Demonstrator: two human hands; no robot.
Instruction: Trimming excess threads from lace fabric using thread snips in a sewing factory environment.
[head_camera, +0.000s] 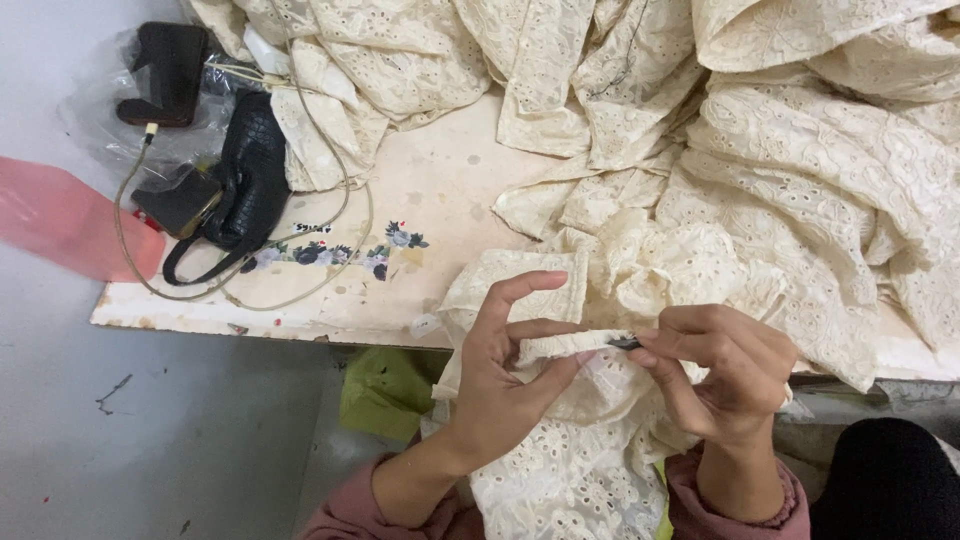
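Observation:
My left hand (505, 375) pinches a folded edge of cream eyelet fabric (570, 470) between thumb and fingers, with the index finger stretched up over it. My right hand (725, 370) grips a small dark tool (624, 343) at that same fabric edge, its tip touching the cloth between both hands. The fabric drapes from the table over my lap. More of the same cream lace cloth (800, 170) lies piled across the table's right and back.
A worn white table (420, 190) with a floral strip holds a black handbag (250, 180), a dark block with a beige cable (185, 200), and a black object in clear plastic (170, 70). A pink sheet (60, 220) sits left. Green cloth (385, 390) hangs below the edge.

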